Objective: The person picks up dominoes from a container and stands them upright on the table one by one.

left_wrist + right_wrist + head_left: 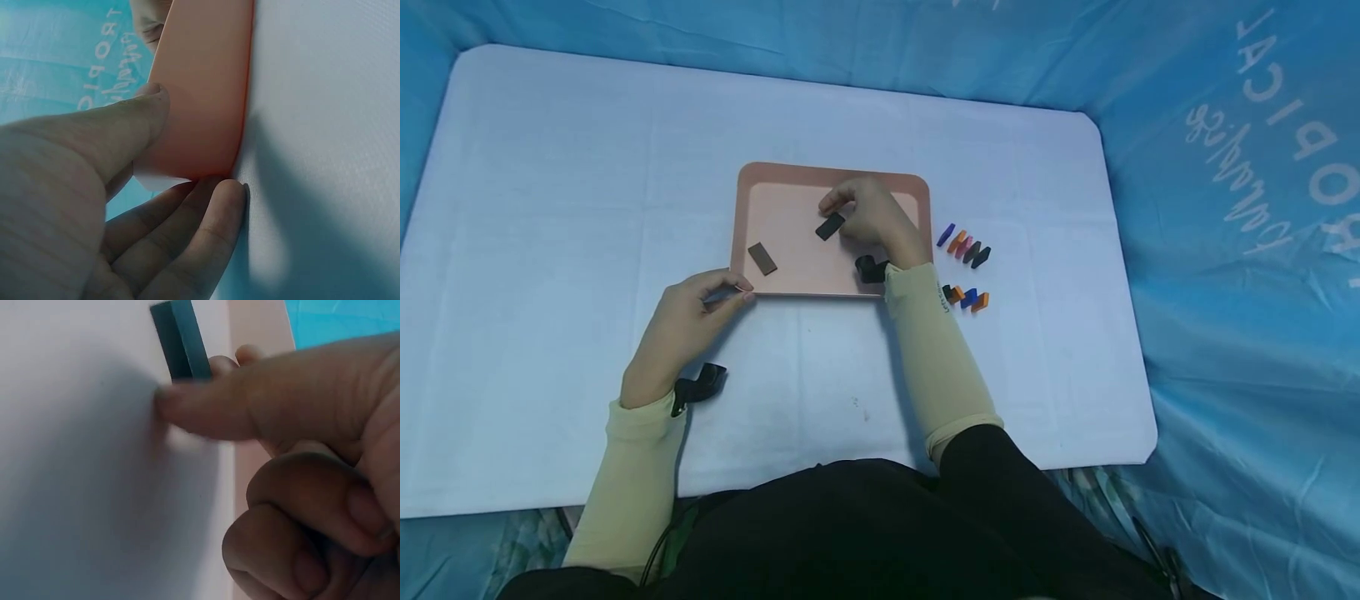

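Note:
A shallow pink tray (805, 267) lies on the white-covered table. My left hand (692, 312) grips its near left corner; in the left wrist view the thumb rests at the top of the tray's wall (206, 81) and the fingertips touch the lower corner. Over the tray, my right hand (872, 215) pinches a small dark rectangular block (830, 226) between thumb and fingers. The right wrist view has this dark block (181, 340) standing out past the thumb, its lower end hidden. A brownish-grey block (762, 258) lies flat in the tray's left part.
Right of the tray stand two short rows of small blocks: the farther row (964, 246) has purple, orange, pink and dark ones, the nearer row (967, 298) dark, orange and blue ones. Blue cloth (1225, 333) with lettering surrounds the table (587, 167).

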Available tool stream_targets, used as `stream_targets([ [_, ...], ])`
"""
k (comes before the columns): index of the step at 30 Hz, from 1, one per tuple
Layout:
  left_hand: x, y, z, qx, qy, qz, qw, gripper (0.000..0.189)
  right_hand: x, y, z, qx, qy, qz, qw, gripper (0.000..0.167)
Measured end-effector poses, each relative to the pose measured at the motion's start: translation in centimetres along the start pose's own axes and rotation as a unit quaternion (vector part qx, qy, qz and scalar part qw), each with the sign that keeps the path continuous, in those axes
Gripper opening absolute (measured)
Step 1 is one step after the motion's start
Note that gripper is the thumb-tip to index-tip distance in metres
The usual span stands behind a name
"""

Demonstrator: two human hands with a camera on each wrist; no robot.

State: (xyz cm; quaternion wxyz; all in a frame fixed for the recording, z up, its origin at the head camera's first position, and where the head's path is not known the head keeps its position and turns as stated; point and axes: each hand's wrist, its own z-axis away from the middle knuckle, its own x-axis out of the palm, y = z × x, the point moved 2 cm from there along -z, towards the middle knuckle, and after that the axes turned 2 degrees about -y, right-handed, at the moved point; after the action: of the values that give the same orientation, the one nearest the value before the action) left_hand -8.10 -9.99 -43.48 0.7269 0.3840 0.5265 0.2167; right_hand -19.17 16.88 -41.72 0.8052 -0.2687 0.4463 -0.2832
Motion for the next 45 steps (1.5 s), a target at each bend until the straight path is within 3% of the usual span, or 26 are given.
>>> stream_targets([
  [13,0.1,-0.2,0.2,0.01,0.004,-0.004,0.9999,0.021,0.4,-0.3,0.6,-0.004,0.002,0.031,0.9995,0.035],
  [20,0.0,-0.4,0.5,0.0,0.0,-0.007,1.0,0.023,0.9,-0.8,0.7,-0.031,0.001,0.064,0.9975,0.031],
  [27,-0.1,-0.5,0.3,0.003,0.003,-0.012,0.9999,0.023,0.9,-1.1,0.6,-0.021,0.008,0.063,0.9978,0.027],
  [38,-0.4,-0.5,0.3,0.004,0.0,-0.017,0.9998,0.023,1.2,-1.3,0.7,-0.038,0.022,0.087,0.9952,0.023],
  [42,-0.5,-0.6,0.1,-0.001,-0.005,-0.022,0.9997,0.024,1.2,-1.2,1.2,-0.032,0.031,0.075,0.9961,0.025],
  [45,-0.6,-0.7,0.1,-0.001,-0.005,-0.023,0.9997,0.023,1.0,-1.3,2.1,-0.055,0.052,0.041,0.9963,0.024],
])
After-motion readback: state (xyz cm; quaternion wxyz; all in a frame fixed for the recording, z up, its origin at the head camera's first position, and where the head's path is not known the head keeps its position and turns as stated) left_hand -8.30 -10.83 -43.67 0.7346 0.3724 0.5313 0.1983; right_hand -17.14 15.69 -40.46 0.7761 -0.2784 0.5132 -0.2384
